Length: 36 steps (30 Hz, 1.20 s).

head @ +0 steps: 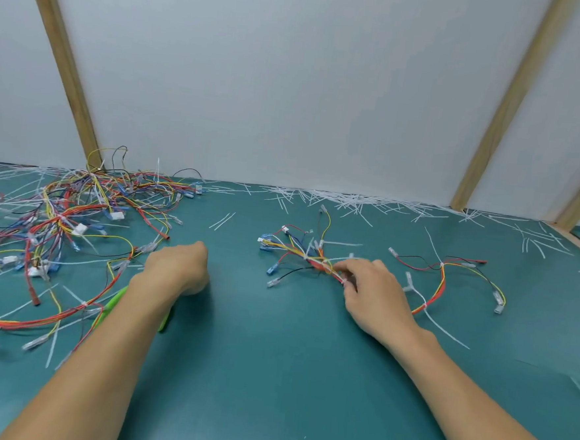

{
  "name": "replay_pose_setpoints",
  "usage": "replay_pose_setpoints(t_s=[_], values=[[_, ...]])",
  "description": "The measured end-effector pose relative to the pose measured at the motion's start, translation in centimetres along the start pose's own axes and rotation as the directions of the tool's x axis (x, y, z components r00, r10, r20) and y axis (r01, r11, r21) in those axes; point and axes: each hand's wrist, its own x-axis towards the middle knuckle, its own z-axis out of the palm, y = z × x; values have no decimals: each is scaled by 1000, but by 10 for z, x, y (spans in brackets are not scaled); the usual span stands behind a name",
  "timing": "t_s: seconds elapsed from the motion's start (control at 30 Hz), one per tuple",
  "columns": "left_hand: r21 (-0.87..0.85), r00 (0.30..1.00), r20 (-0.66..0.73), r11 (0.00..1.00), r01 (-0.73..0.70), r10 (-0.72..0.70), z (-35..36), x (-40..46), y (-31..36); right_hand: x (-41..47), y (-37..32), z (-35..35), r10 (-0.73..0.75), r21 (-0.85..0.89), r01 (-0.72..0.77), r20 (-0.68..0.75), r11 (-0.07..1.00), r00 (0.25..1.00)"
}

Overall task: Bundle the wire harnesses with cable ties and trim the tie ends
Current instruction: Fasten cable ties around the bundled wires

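Pinching harness (316, 259) mid-table — right hand (376, 294); wall well beyond.

No text, label, brand, number or sign can be read anywhere in the frame.
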Motion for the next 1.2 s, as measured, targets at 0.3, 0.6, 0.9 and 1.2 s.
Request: replay_pose_setpoints(t_s=[0.3, 0.6, 0.9, 1.2], values=[[-368, 966, -219, 905, -214, 139, 9, -1, 23, -11, -16, -7, -86, 243, 82, 8, 966, 996], [-506, 524, -849, 382, -774, -64, -14, -29, 52, -18, -40, -13, -140, 496, 256, -259, 829, 956], [-787, 739, -602, -385, -483, 303, -12, -57, 85, -17, -44, -2, -102, 633, 54, 39, 772, 994], [-917, 885, -398, -143, -373, 241, 1, -40, 81, -15, -40, -2, -22, 619, 125, -171, 776, 985]])
